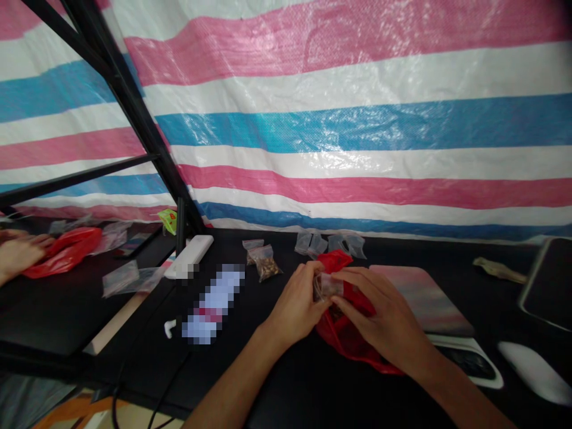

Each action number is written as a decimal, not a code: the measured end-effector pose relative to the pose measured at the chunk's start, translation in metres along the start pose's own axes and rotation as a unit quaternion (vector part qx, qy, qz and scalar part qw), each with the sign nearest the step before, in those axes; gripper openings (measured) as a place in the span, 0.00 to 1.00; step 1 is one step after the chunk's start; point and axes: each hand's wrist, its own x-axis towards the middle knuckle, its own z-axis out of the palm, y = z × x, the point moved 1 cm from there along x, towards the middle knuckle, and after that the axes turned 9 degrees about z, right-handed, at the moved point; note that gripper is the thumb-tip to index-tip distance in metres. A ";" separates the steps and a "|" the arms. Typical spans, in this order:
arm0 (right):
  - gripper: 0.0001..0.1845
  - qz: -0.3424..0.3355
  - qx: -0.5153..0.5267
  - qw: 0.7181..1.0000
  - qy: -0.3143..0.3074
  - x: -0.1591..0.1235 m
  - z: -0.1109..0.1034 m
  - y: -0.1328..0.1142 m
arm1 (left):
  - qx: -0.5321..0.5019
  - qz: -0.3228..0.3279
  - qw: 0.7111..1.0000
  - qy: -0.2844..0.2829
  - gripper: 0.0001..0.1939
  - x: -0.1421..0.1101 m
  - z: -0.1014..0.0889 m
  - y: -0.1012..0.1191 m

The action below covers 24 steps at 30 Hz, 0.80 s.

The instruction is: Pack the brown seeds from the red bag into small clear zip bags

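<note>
Striped tarp (357,131) behind black desk (281,381). Left hand (297,304) and right hand (379,316) curled nearly shut, pinching a small clear zip bag (328,286) from both sides, steadying it above a red plastic bag (346,325).

left hand (297,305) and right hand (379,316) close together; fingers (353,285) curled

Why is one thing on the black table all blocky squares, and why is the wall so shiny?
In the head view, the long pale object is hidden under blocky pixelation, so nobody can tell what it is. The pink, white and blue striped woven plastic sheet shines with white glare, and the wide view makes its stripes look curved.
</note>
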 end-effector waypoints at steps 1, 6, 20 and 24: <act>0.16 0.012 -0.003 1.000 -0.006 0.000 0.000 0.000 | 0.001 -0.002 1.000 0.001 0.22 0.000 0.000 0.000; 0.20 0.041 -0.019 0.998 -0.036 0.001 0.001 0.000 | 0.018 -0.001 1.000 0.013 0.19 0.000 0.000 -0.001; 0.20 0.065 -0.040 0.995 -0.062 0.005 0.001 0.001 | -0.021 -0.009 0.991 0.132 0.17 0.001 -0.006 0.006; 0.22 0.032 0.027 0.998 -0.042 0.003 -0.003 -0.008 | -0.054 0.030 0.988 0.139 0.18 -0.003 -0.007 0.015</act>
